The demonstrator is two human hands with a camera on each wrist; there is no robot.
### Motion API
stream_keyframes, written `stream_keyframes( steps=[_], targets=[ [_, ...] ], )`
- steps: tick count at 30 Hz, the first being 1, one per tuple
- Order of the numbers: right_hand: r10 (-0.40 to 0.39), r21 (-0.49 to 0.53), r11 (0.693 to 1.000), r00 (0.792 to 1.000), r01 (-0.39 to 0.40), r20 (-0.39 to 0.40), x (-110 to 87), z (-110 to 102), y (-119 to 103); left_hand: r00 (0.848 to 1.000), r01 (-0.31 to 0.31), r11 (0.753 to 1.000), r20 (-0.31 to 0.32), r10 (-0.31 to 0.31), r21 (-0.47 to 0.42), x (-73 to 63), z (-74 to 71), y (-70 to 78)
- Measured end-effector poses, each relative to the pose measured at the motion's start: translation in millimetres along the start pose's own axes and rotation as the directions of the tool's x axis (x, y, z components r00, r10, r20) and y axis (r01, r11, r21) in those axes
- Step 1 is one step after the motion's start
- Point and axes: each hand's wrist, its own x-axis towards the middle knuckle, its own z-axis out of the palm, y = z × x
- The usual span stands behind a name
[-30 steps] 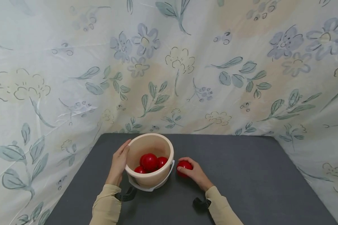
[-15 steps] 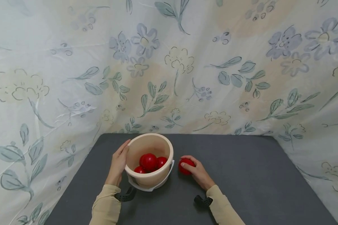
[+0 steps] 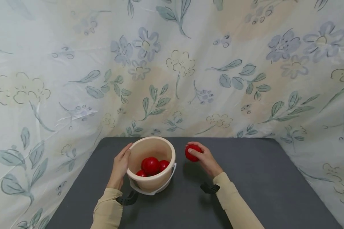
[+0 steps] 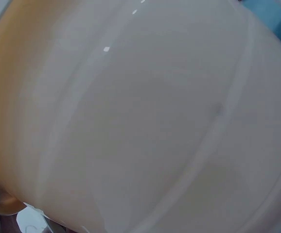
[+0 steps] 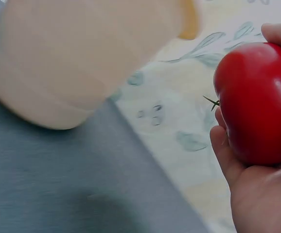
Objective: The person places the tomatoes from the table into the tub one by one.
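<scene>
My left hand [image 3: 121, 167] holds the left side of a cream bucket [image 3: 152, 182], its fingers near the rim; the far fingertips are hidden. Inside the bucket lie several red tomatoes [image 3: 151, 165]. To the right of the bucket, my right hand [image 3: 207, 159] grips another tomato [image 3: 192, 153] above the table, apart from the bucket. A thin green stem shows on this tomato [image 5: 257, 102] in the right wrist view, with fingers and palm around it. The bucket's smooth wall [image 4: 150, 116] fills most of the left wrist view, and the left hand's hold is not shown clearly there.
The bucket stands on a dark grey table [image 3: 246, 178]. Its white handle [image 3: 153, 193] hangs down at the front. A floral cloth [image 3: 177, 70] rises behind the table and along both sides.
My right hand has lifted the tomato off the table, moving it up and slightly right. The left hand and the bucket have stayed almost in place.
</scene>
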Motion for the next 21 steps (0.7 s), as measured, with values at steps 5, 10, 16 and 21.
stream_keyframes(
  steps=[5,10,16,21],
  targets=[
    [-0.040,-0.035,0.999,0.998,0.042,0.045,16.3,-5.2,-34.8,1.000,-0.005,1.000,-0.006,0.005,-0.013,1.5,-1.7,-1.9],
    [-0.070,-0.062,0.995,0.994,0.075,0.080,27.8,-4.9,-62.9,1.000,-0.021,1.000,-0.010,0.021,-0.016,2.6,-2.9,-3.0],
    [-0.100,-0.090,0.990,0.989,0.110,0.107,39.1,1.1,-88.0,1.000,-0.021,0.999,-0.010,0.021,-0.029,4.6,-3.4,-4.9],
    [-0.122,-0.108,0.985,0.987,0.134,0.108,43.3,10.3,-105.0,1.000,-0.020,0.999,-0.002,0.019,-0.041,5.6,-2.2,-4.4]
  ],
)
